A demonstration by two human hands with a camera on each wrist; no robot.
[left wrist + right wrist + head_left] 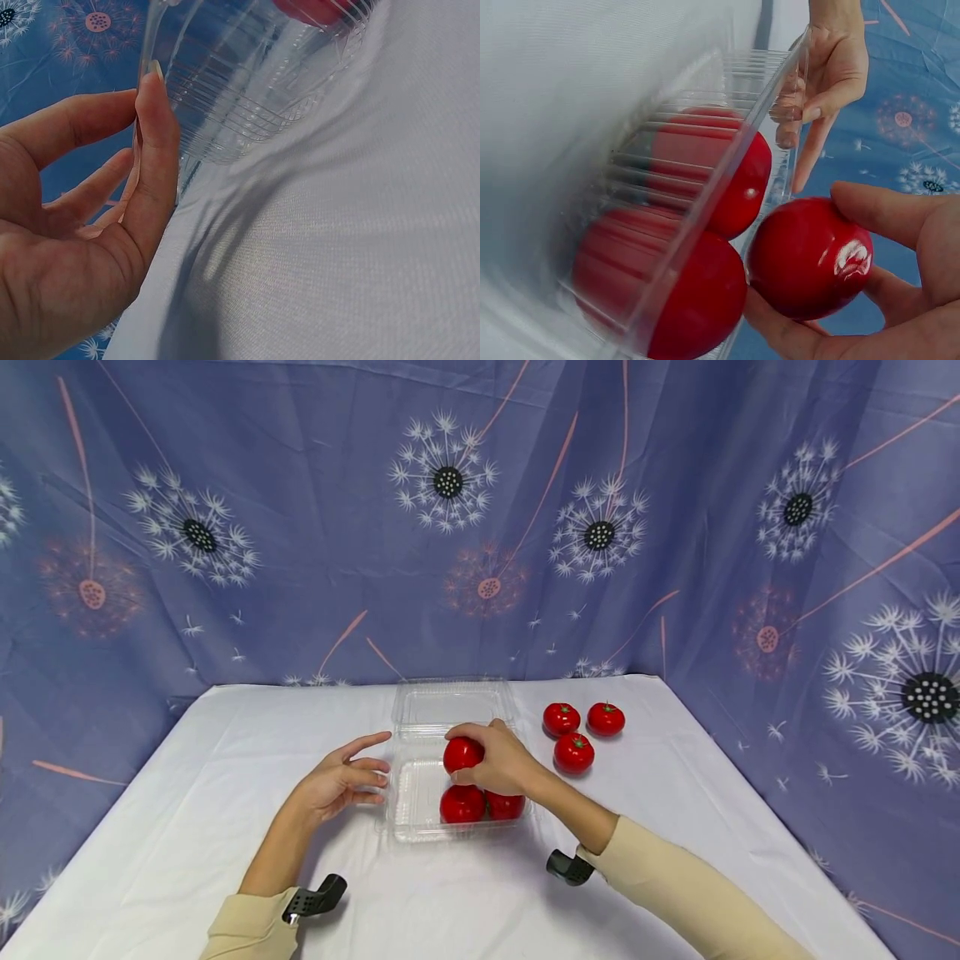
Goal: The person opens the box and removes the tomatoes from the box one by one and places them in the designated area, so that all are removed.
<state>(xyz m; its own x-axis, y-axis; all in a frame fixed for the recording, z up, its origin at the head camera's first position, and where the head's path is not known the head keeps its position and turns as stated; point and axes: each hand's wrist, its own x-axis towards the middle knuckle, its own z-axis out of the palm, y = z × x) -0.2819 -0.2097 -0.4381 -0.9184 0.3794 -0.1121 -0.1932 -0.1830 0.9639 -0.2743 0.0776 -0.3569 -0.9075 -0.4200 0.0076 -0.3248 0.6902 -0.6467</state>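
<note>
My right hand (504, 762) grips a red tomato (461, 755) over the right half of a clear plastic clamshell box (416, 793). Thumb and fingers lie around the sides of that tomato (808, 259) in the right wrist view. Below it, two more tomatoes (462, 804) sit side by side in the box's front right part. My left hand (336, 783) is at the box's left side, fingers loosely bent and spread. In the left wrist view, the fingertips (154, 90) of this hand are at the clear rim; whether they press on it I cannot tell.
Three more tomatoes (573, 753) with green stems lie on the white cloth (637, 860) right of the box. The box's lid (453, 703) is folded back at the far side. A blue dandelion-patterned curtain (315, 568) stands behind the table and along both sides.
</note>
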